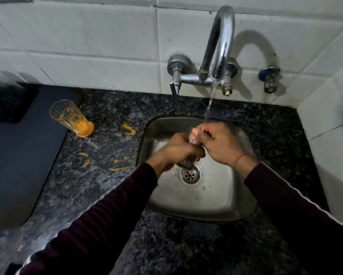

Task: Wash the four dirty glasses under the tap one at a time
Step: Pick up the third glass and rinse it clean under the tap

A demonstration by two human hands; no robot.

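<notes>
Over the steel sink (222, 205) the left hand (178, 149) has its grip closed round a clear glass (186, 163), fingers curled about its body, the base just above the drain (191, 175). The right hand (216, 141) pinches at the glass's rim, fingers bent, under the stream of water (210, 102) falling from the chrome tap (222, 40). What the held glass contains cannot be told. On the dark speckled table (111, 108), left of the sink, another ribbed glass (71, 118) stands smeared with orange residue, thickest at its bottom. Orange smears (128, 129) mark the table near it. No writing is readable
</notes>
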